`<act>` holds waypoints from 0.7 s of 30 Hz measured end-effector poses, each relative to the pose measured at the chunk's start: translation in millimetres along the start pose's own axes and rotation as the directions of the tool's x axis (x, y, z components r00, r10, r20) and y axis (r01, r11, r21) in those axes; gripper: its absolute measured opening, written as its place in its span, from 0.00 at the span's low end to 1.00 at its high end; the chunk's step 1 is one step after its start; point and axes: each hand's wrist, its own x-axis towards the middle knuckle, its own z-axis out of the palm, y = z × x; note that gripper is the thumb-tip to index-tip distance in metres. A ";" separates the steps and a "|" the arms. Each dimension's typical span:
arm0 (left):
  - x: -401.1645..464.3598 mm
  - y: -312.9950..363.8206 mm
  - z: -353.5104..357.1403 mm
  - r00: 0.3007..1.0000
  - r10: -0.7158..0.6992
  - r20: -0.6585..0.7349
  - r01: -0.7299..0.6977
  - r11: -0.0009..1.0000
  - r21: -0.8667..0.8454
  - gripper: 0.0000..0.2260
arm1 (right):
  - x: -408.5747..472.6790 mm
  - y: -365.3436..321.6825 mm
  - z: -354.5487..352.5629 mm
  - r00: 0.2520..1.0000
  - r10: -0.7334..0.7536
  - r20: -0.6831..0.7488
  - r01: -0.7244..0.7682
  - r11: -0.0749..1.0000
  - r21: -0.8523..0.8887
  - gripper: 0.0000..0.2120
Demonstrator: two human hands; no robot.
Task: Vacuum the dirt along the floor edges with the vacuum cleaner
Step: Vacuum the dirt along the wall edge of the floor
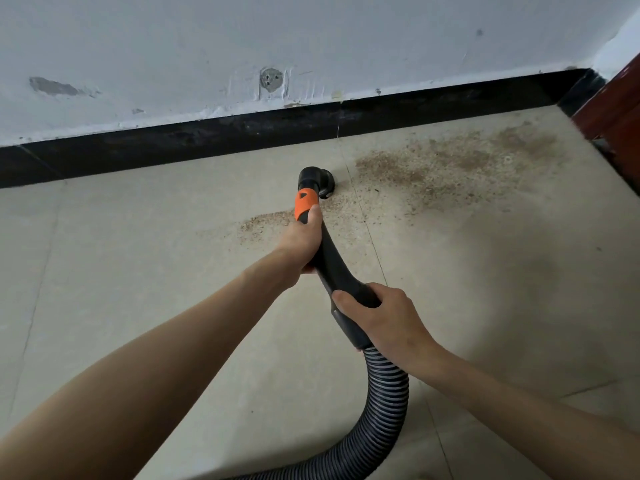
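Observation:
A black vacuum wand [334,261] with an orange band [305,202] ends in a round black nozzle [320,181] that sits on the beige tiled floor [138,271]. My left hand [300,242] grips the wand just below the orange band. My right hand [384,320] grips the wand's lower end, where the ribbed grey hose [381,410] begins. Brown dirt [450,164] is spread over the floor to the right of the nozzle, toward the corner. A thinner streak of dirt [266,220] lies left of the wand.
A black skirting board [173,140] runs along the foot of a scuffed white wall [207,46], a short way beyond the nozzle. A dark red door frame [613,109] closes the corner at the right. The hose curves off the bottom edge of the view.

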 end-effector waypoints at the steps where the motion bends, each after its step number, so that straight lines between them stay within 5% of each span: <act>1: 1.0 1.5 4.3 1.000 0.007 0.010 -0.007 1.000 0.009 0.21 | 1.4 3.2 -1.3 1.000 0.000 -0.025 0.000 1.000 0.000 0.21; 10: 10.4 11.1 21.7 0.995 0.030 0.098 -0.034 0.999 0.037 0.20 | 14.2 15.0 -4.2 0.995 0.014 -0.098 -0.012 1.000 0.024 0.20; 21: 6.5 0.9 -18.1 0.992 0.054 0.115 -0.058 0.998 0.023 0.17 | 12.4 -7.9 16.2 0.995 0.084 0.062 -0.088 0.994 0.064 0.19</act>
